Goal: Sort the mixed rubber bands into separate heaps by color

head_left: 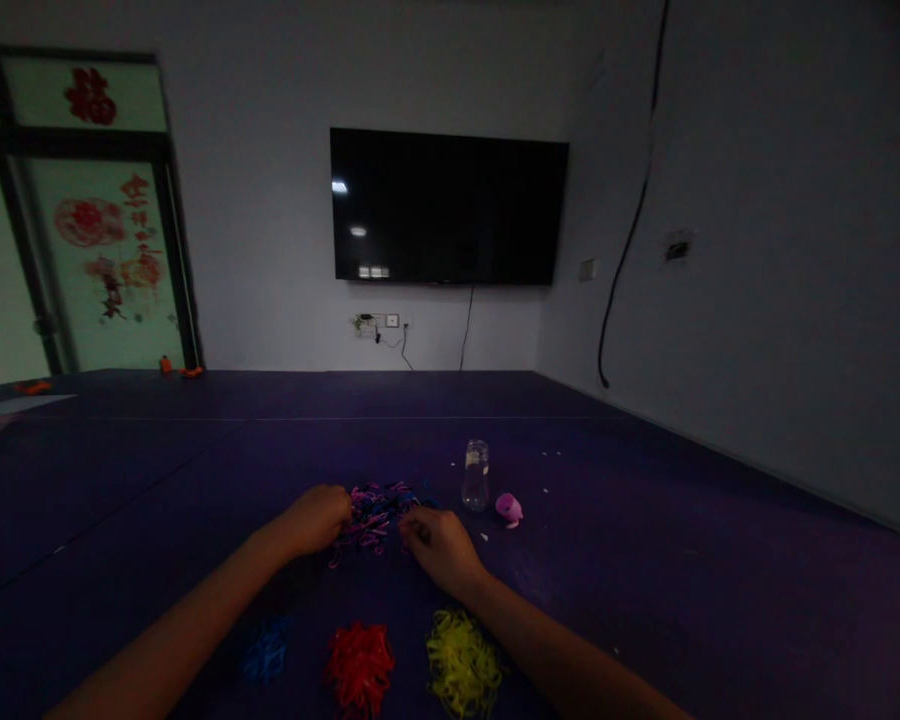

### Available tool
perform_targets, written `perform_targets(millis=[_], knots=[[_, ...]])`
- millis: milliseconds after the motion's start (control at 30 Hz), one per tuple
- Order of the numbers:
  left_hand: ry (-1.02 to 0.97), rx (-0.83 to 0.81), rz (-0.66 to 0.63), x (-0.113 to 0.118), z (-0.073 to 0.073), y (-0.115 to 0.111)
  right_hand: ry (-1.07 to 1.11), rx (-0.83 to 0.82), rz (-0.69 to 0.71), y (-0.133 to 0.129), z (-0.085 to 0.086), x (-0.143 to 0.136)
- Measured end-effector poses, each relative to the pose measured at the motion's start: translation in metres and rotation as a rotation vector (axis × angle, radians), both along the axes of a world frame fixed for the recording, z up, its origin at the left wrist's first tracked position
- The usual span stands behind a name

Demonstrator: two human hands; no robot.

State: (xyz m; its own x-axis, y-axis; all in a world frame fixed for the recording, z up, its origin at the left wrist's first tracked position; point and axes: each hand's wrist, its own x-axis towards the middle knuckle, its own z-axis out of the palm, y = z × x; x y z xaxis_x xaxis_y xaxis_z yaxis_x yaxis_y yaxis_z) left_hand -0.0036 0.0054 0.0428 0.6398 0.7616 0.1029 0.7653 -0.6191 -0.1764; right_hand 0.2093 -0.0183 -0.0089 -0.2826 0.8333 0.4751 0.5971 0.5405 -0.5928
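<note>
A mixed pile of pink, purple and blue rubber bands lies on the dark purple surface. At its left edge is my left hand, closed, its fingertips hidden from view. My right hand pinches at the pile's right side; whatever its fingers hold is too small to make out. Closer to me lie three sorted heaps: blue bands, red bands and yellow bands. The blue heap is the smallest. Beyond my right hand stands a clear bottle, upright, beside a pink cap.
Small white scraps are scattered around the bottle and cap. A pale sheet lies at the far left. A black cable hangs down the right wall, and a television is mounted on the wall ahead.
</note>
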Motion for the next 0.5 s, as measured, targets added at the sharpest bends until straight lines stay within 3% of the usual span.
perform_targets(millis=[267,500], knots=[[0.075,0.104,0.013,0.008,-0.002,-0.005,-0.014,0.007,0.007,-0.001,0.002,0.000],[-0.063,-0.018,0.034,-0.003,-0.003,0.002,-0.032,0.022,0.015,0.000,0.001,0.001]])
